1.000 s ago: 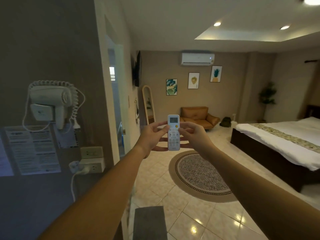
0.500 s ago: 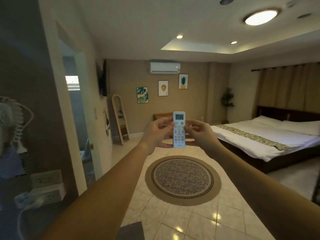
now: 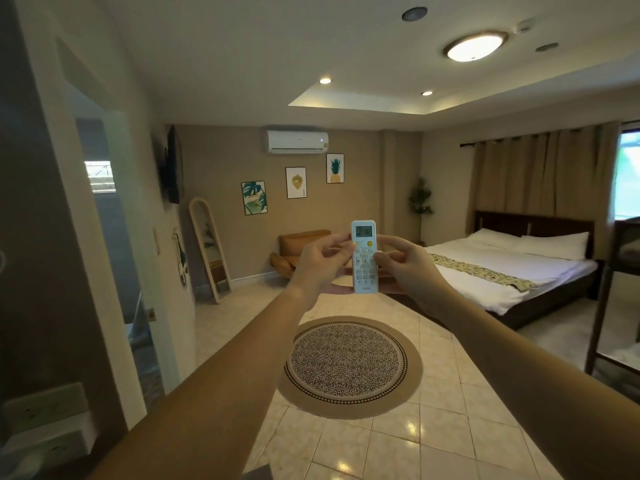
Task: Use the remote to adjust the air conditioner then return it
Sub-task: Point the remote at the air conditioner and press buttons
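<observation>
I hold a white remote [image 3: 364,261] upright at arm's length, its small screen on top and a yellow button below it. My left hand [image 3: 317,268] grips its left side and supports it from below. My right hand [image 3: 405,268] grips the right side, with the thumb resting on the keypad. The white air conditioner [image 3: 297,141] hangs high on the far beige wall, above and slightly left of the remote.
A round woven rug [image 3: 349,367] lies on the tiled floor ahead. A bed [image 3: 512,271] with white sheets stands to the right, a brown chair [image 3: 298,247] behind my hands, a leaning mirror [image 3: 209,249] and a doorway [image 3: 107,258] to the left.
My view has swung right and upward, away from the wall with the hair dryer. The bed and curtains have come into view. Both hands keep hold of the remote.
</observation>
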Action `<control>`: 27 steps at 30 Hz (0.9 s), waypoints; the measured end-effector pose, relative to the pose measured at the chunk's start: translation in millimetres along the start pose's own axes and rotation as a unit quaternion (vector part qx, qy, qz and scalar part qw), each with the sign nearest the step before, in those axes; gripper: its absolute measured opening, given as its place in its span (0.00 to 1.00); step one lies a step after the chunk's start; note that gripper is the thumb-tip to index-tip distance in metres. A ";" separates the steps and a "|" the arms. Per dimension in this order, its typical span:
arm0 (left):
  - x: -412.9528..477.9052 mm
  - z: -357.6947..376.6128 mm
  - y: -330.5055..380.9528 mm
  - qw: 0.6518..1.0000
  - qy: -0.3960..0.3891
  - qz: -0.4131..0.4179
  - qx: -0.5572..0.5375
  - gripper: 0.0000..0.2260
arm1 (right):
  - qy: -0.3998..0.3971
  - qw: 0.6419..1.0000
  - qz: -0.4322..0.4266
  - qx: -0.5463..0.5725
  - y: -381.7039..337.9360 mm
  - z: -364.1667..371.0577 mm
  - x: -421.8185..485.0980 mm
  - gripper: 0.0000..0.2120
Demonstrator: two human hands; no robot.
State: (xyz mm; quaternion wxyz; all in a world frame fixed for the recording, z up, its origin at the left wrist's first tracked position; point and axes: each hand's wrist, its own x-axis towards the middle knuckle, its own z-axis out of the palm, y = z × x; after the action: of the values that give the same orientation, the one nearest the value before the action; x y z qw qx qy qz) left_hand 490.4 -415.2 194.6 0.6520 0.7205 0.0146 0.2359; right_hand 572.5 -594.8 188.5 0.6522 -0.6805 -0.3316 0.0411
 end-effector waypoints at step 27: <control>5.4 -45.3 3.0 0.999 -0.011 -0.043 0.016 0.09 | -0.030 0.996 0.081 -0.019 -14.3 33.7 19.2 0.11</control>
State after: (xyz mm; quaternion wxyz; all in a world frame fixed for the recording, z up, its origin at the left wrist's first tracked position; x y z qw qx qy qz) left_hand 478.0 -371.6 200.9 0.6500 0.7321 0.0420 0.1994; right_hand 565.3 -557.1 203.9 0.6231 -0.7161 -0.2955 0.1084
